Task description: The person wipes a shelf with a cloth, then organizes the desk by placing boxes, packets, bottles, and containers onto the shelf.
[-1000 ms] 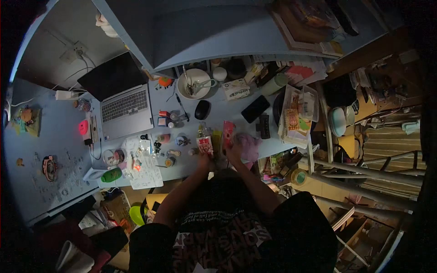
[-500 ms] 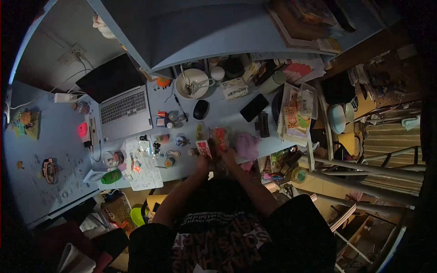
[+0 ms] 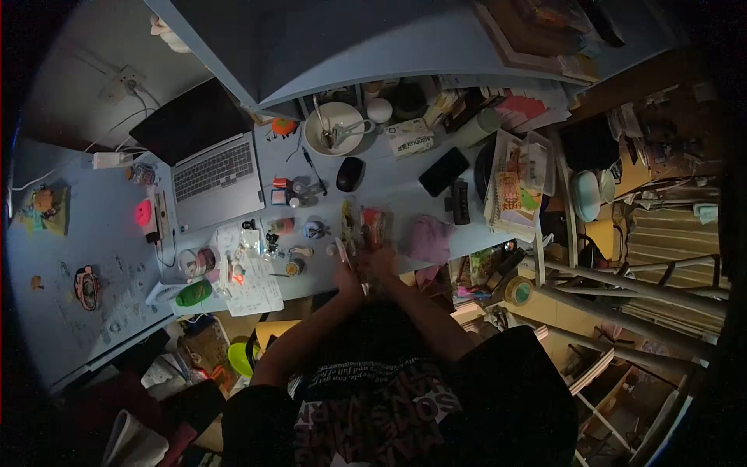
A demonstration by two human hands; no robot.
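My left hand (image 3: 348, 277) is closed on a small white-and-red packet (image 3: 342, 252), now turned nearly edge-on at the desk's front edge. Right beside it is my right hand (image 3: 380, 263), its fingers dark and blurred; whether they grip anything I cannot make out. Just beyond the right hand lies a red clear-wrapped package (image 3: 373, 224). A yellowish wrapper (image 3: 348, 214) sits to the left of that package. A crumpled purple cloth (image 3: 430, 238) is to the right of my hands.
An open laptop (image 3: 215, 180) stands at left. Behind my hands are a mouse (image 3: 351, 174), a phone (image 3: 443, 172) and a white bowl (image 3: 317, 140) with utensils. Papers (image 3: 258, 294) and small jars lie left of my hands; stacked notebooks (image 3: 507, 187) stand right.
The packet in my left hand has turned from showing its printed face to nearly edge-on. My right hand has moved left, closer to my left hand. The view has shifted slightly.
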